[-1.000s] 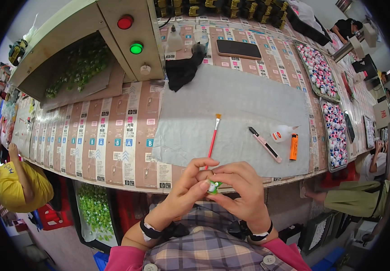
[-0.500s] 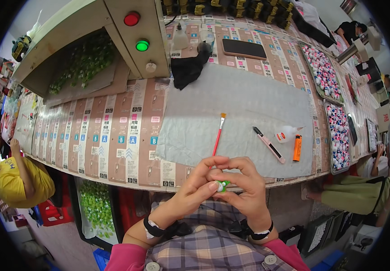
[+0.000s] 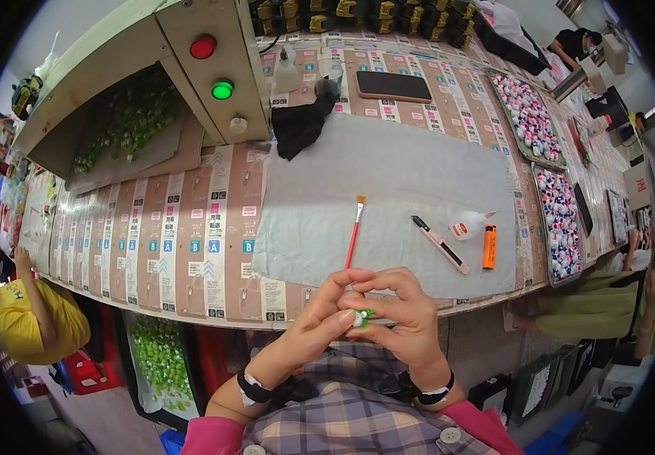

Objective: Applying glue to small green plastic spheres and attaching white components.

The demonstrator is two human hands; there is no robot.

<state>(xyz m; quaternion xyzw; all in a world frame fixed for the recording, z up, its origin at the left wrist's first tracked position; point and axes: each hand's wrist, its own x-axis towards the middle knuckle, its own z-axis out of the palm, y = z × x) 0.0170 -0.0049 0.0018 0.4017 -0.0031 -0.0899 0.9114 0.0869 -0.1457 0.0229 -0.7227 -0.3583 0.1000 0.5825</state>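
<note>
A small green-and-white piece [image 3: 362, 318] is pinched between the fingertips of both hands, just in front of the table's near edge. My left hand [image 3: 326, 309] grips it from one side, thumb against its white part. From the other side my right hand [image 3: 403, 312] closes its thumb and fingers on it. My fingers hide much of the piece, so its exact kind cannot be told. Beyond the hands, a red-handled brush [image 3: 354, 235] lies on a grey sheet [image 3: 312, 189], its handle end close to my left fingers.
Right on the sheet lie a pink-and-black cutter [image 3: 439, 244], a white squeeze bottle [image 3: 470, 224] and an orange lighter [image 3: 490, 247]. Trays of small colourful pieces [image 3: 559, 220] line the right. A machine [image 3: 229, 57] with lit buttons stands left; a bin of green pieces [image 3: 162, 360] sits below.
The whole view has shifted, so the table things appear slightly farther left. Both hands keep the small piece between them; its angle has turned a little.
</note>
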